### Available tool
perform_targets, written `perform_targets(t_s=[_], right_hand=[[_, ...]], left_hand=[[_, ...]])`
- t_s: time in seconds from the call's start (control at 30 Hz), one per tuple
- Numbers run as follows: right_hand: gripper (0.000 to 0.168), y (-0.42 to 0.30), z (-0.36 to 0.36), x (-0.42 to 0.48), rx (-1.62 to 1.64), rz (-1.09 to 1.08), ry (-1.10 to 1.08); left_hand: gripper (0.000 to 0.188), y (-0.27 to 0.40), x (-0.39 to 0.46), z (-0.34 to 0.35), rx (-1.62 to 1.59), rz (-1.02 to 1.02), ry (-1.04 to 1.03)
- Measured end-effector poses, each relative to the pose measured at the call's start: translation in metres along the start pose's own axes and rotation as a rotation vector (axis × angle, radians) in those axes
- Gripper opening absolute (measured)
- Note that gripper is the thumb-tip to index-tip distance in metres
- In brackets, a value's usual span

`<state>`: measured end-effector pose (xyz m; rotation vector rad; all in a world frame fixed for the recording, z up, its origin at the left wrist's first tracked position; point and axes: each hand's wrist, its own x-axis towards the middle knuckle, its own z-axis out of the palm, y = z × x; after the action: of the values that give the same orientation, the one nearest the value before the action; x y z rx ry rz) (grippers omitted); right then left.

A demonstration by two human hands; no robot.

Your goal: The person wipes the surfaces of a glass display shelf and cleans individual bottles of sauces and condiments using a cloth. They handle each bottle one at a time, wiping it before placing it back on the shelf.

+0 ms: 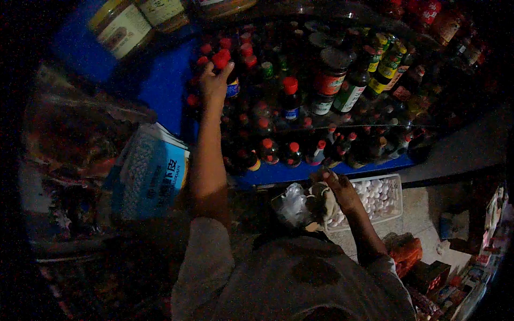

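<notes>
My left hand reaches to the upper left of a shelf, its fingers around a dark bottle with a red cap and a blue label. Other red-capped bottles stand close about it. To the right, a similar bottle with a blue label stands apart on the shelf. My right hand is low, near the blue front edge of the shelf, its fingers bent around something dark that I cannot make out. A small row of red-capped bottles stands just above it.
Jars with dark lids and yellow-labelled bottles stand on the shelf's right. Large jars are at top left, a blue printed bag at left. A white basket of white round items and an orange bag lie below right.
</notes>
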<state>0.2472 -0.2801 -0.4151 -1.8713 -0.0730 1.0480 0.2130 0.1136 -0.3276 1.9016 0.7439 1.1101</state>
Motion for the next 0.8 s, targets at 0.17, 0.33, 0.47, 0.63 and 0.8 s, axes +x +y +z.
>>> perform_targets(t_s=[0.17, 0.33, 0.47, 0.63, 0.8], right_hand=[[0.061, 0.054, -0.012, 0.035, -0.083, -0.347, -0.129], [0.053, 0.047, -0.008, 0.034, -0.152, -0.102, 0.017], [0.050, 0.034, -0.004, 0.025, 0.002, -0.107, -0.031], [0.045, 0.026, -0.002, 0.021, 0.174, -0.143, -0.126], [0.045, 0.020, 0.001, 0.012, 0.094, -0.135, -0.058]], left_hand=[[0.033, -0.020, 0.009, 0.008, -0.057, 0.016, 0.008], [0.032, -0.030, 0.011, 0.012, 0.028, 0.011, 0.007], [0.032, -0.048, 0.014, 0.016, -0.119, 0.008, 0.002], [0.034, -0.056, 0.013, 0.016, -0.012, 0.033, -0.050], [0.047, -0.068, 0.012, 0.020, -0.073, 0.097, 0.000]])
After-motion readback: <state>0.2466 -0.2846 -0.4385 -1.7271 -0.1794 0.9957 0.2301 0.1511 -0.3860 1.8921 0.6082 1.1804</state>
